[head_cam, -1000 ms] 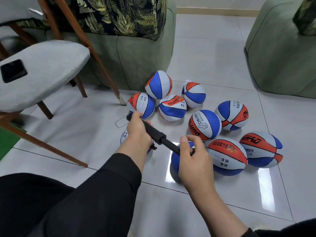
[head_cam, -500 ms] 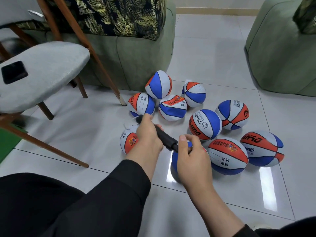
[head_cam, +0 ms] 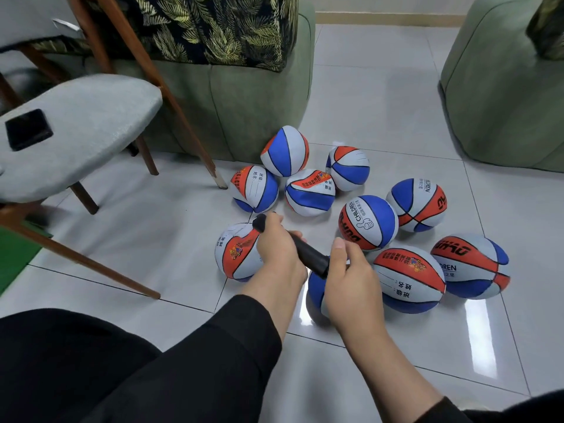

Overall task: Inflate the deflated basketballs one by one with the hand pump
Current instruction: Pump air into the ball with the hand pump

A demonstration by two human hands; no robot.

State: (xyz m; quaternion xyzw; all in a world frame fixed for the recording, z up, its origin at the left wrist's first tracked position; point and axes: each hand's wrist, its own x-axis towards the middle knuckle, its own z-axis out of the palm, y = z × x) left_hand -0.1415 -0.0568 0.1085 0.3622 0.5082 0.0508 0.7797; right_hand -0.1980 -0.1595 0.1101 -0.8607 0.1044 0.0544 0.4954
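In the head view, at lower centre of the frame, we see the left hand point(head_cam: 279, 254) gripping the black hand pump point(head_cam: 308, 254) handle while the right hand's point(head_cam: 351, 282) fingers hold its barrel over a blue basketball point(head_cam: 314, 290) on the floor point(head_cam: 152, 227).

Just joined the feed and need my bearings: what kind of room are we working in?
Most likely a home living room or lounge: green upholstered sofas stand on a glossy tiled floor, with a leaf-print cushion and a grey padded wooden chair beside them.
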